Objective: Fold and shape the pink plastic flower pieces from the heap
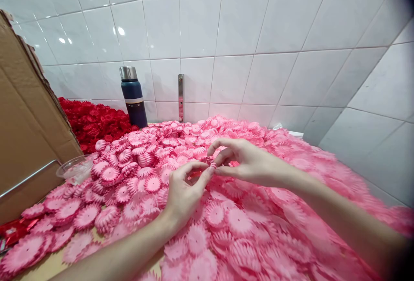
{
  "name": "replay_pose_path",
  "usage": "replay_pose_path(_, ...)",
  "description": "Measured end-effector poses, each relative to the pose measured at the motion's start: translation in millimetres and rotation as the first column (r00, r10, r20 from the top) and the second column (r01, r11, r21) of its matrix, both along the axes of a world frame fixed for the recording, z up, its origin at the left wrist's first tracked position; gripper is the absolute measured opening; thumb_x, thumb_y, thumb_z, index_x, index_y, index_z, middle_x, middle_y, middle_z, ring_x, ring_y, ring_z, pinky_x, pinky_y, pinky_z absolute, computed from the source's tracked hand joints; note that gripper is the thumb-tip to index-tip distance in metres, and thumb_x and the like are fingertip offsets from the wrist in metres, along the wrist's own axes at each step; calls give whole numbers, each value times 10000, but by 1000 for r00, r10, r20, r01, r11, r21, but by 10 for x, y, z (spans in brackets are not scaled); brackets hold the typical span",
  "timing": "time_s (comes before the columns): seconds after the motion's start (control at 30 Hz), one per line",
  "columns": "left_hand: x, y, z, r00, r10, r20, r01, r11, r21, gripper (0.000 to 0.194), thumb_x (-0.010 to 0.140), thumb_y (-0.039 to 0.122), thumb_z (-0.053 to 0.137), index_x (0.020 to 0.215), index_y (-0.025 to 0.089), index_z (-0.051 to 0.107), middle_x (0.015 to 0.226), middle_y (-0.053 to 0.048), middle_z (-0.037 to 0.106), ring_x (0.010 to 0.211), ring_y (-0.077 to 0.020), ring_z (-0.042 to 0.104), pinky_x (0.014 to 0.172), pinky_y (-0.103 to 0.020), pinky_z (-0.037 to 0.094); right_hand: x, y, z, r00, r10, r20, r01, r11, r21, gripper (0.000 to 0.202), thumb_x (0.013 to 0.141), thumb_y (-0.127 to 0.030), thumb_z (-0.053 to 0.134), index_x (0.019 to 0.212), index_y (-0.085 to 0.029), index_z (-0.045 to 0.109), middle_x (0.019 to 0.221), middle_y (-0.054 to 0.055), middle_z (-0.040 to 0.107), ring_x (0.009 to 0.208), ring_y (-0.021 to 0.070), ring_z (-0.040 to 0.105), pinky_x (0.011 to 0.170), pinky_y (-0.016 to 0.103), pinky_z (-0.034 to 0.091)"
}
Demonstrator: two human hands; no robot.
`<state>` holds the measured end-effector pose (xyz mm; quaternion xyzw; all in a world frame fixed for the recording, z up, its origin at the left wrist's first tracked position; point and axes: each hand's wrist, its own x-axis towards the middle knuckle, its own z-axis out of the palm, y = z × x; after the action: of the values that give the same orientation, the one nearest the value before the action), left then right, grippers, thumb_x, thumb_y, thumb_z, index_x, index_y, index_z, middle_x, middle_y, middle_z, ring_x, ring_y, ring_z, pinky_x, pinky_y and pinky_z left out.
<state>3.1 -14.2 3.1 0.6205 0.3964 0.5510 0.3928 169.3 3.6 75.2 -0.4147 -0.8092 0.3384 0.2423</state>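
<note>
My left hand (186,189) and my right hand (241,160) meet over a broad heap of pink fabric petal discs (239,222). Between the fingertips of both hands is a small pink petal piece (211,164), mostly covered by the fingers. The thumb and forefinger of my left hand pinch it from the left. From the right, the fingers of my right hand are curled and closed on it too. Many discs around the hands have scalloped, fringed edges and a small dark centre hole.
A dark blue bottle (135,104) stands by the tiled wall (200,22), near a metal bracket (181,97). Red petal discs (95,121) are piled behind a cardboard box (29,112) at left. A clear plastic bowl (75,171) sits beside the box. Red wrapping (16,231) lies at lower left.
</note>
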Motion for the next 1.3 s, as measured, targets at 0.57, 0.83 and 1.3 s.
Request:
replay_pose_path(0.57,-9,9,-23,998,48,-36,-46,998,39,163,835,282,565,767,158,647,749,-31,661,706,-151,618,674,-259,507,-45,-20,18,999,-10,37,8,998,55,194,785,-188,602,972,-209,553,832,21,723,786,174,658,713,294,471)
replay_pose_path(0.83,-10,-12,-10,999,3,46,-1,999,-39,175,828,328,578,854,177,662,825,-49,693,751,-179,664,679,-285,539,-19,-39,29,999,10,39,-12,999,44,179,817,-198,566,995,-212,549,921,33,705,852,177,659,752,300,490)
replay_pose_path(1.3,-5,13,-63,999,10,39,-11,1000,15,172,849,288,541,875,165,660,899,-64,684,778,-178,655,728,-300,547,-45,-24,5,1000,-5,23,5,1000,1,191,821,-234,562,1010,-211,549,920,49,700,802,181,654,683,300,497)
